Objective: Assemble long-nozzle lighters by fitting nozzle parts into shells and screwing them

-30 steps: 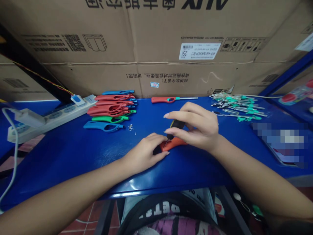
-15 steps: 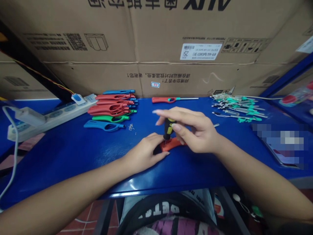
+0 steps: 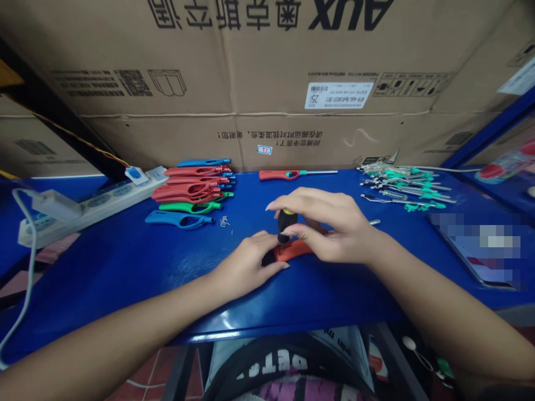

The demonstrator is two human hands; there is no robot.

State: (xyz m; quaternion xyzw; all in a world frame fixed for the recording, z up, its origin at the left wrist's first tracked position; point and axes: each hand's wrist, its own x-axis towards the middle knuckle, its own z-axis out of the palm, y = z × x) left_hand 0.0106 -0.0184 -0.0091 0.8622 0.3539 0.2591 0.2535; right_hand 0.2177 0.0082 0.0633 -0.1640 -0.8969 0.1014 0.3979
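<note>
Screws [image 3: 224,221] lie near blue casing [image 3: 178,219] — hands [image 3: 338,228] partly hide orange casing [image 3: 295,250].

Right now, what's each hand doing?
Left hand: closed on the end of the orange-red handle.
Right hand: closed around the screwdriver, tip on that handle.

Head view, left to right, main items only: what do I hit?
Power strip → pile of red, green and blue handles → left hand → right hand → pile of green-and-metal parts → flat device, image pixelated.
</note>
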